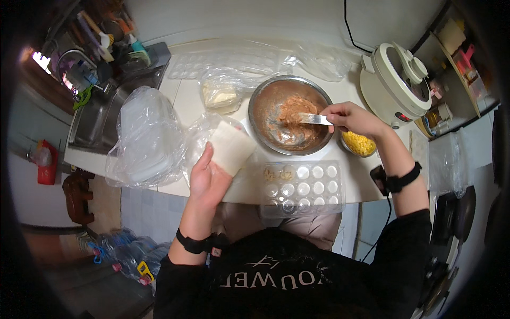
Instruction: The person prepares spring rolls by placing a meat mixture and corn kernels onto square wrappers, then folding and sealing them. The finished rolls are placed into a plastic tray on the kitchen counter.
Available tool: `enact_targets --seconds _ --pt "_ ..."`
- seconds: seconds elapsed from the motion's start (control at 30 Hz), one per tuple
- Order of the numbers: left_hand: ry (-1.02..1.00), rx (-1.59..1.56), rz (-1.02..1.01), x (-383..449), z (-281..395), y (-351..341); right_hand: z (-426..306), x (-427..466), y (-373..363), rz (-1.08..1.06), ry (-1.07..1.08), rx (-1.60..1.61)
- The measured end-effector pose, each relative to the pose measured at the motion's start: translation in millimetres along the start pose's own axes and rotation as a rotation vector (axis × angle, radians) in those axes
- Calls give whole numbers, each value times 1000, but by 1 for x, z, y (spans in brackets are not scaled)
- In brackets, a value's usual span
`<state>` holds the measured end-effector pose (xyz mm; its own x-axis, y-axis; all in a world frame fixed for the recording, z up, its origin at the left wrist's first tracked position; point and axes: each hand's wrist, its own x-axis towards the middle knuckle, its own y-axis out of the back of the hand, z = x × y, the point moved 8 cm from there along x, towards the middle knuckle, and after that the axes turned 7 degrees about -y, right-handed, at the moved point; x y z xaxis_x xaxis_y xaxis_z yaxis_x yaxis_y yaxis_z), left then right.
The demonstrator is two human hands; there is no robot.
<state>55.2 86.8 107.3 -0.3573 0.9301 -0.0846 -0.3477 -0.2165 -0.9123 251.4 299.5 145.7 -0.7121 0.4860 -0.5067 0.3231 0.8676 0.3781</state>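
Observation:
My left hand [209, 175] holds a stack of square dough wrappers [231, 147], its thumb along the left edge. In my right hand [350, 119] is a flat metal spatula [314, 119], its tip in the reddish-brown minced filling [297, 109] inside a steel mixing bowl [255, 127]. A bowl of yellow corn kernels [359, 143] sits under my right wrist. Near the counter's front edge lies a clear plastic tray with round cups [318, 186]; two folded dumplings [279, 174] rest in its far left cups. Behind the wrappers is a plastic bag [221, 95] with a pale block inside.
A bagged stack of plastic containers [145, 131] lies at the left beside the steel sink [95, 123]. A white electric cooker [392, 83] stands at the back right. More clear trays [231, 63] and plastic film [322, 63] lie along the wall.

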Motion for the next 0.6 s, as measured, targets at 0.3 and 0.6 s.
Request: enact_targets --seconds 0.3,0.6 --pt "82 -16 -27 13 -38 -42 -42 -70 -71 310 300 25" --pt "12 -53 -142 -8 -43 -70 -67 -98 -135 778 600 -578"
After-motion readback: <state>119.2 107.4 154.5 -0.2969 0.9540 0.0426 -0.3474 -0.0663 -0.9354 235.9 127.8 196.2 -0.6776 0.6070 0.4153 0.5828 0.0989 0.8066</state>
